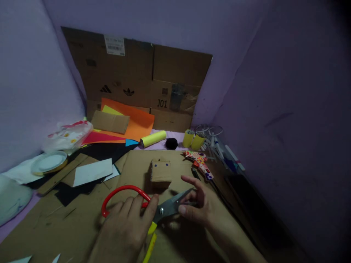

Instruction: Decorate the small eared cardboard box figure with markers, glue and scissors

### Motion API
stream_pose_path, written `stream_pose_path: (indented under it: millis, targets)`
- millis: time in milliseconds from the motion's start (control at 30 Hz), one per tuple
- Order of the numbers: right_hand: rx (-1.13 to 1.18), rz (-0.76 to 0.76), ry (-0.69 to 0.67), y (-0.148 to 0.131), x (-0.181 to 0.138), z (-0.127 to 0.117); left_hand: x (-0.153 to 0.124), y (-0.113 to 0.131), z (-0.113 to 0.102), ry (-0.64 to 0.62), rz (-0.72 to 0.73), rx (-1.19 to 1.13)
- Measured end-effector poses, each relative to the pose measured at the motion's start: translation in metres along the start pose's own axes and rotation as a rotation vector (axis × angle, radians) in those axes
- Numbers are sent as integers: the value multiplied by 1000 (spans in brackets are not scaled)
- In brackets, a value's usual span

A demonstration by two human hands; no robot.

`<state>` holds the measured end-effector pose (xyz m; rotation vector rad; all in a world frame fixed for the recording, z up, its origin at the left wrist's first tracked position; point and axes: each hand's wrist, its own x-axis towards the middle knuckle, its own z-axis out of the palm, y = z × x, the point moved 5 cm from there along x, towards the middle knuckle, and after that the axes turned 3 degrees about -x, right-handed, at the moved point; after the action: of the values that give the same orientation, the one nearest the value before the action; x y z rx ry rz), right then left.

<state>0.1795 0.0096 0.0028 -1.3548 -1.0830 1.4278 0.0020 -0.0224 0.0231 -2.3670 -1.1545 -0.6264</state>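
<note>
Taking 12 as straight away from the person: the left hand has its fingers curled around the red handles of the scissors, thumb lying along the near end by the pivot. So the scissors start right in that palm, and the blades stick out toward its 2 o'clock, slightly parted.

The right hand is up at the tip end, with the scissors at its 9 o'clock. Its thumb and index finger are spread apart on either side of the blades, and the other fingers are bent in behind. Can't tell if it's actually pinching anything there, it's pretty dim.

There's a yellow strip poking out between the left hand's 4 and 5; no clue whether that hand has hold of it.

The small cardboard box with two blue dots sits at the left hand's 1 o'clock and the right hand's 10, touched by neither. Flower-patterned gun-shaped tool is at the right hand's 12. White card is off at the left hand's 11, and a black fuzzy ball is at the box's 1.
</note>
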Motion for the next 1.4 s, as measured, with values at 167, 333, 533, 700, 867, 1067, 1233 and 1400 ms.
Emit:
stream_pose_path:
  millis: [167,333,533,700,867,1067,1233,1400]
  targets:
    - [22,59,50,1,0,3,1,4,-1,-52,7,-1]
    - [53,84,79,3,1,-3,1,3,-1,-118,22,12]
    - [155,17,214,-4,1,-27,5,-5,-9,-120,58,28]
    - [232,-20,310,-12,-7,-35,5,-24,-20,-131,-56,-59]
    - [327,45,199,0,-3,-19,6,-34,-25,-100,-155,-368]
    - [350,84,41,5,-9,0,1,-27,-12,-82,-468,-640]
    - [429,178,-178,19,-19,29,-14,-14,7,-122,-813,-1106]
    - [467,260,-248,45,-18,44,-13,-10,13,-241,-899,-1172]
